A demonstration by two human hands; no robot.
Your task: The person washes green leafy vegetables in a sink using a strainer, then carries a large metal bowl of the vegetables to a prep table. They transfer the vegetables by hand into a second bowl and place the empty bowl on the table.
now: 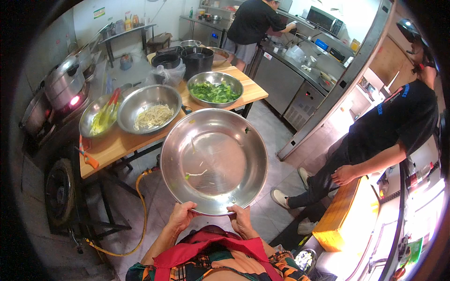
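Observation:
A wide stainless steel bowl (214, 161) is held out in front of me, with a few vegetable scraps and drops of liquid inside. My left hand (182, 215) grips its near rim on the left, thumb on top. On the right of the same rim, my right hand (241, 219) grips it too. Beyond it, on a wooden table (254, 84), stand a steel bowl of chopped greens (215, 92), a steel bowl of bean sprouts (154, 116) and a steel bowl of pale yellow shredded vegetable (102, 123) with red-handled tongs (113, 102).
An orange lighter (91, 161) lies at the table's near corner. A yellow hose (141, 210) runs over the floor. Pots (65, 84) stand on the left stove. One person (386, 123) sits at right; another (253, 24) stands at the back counter.

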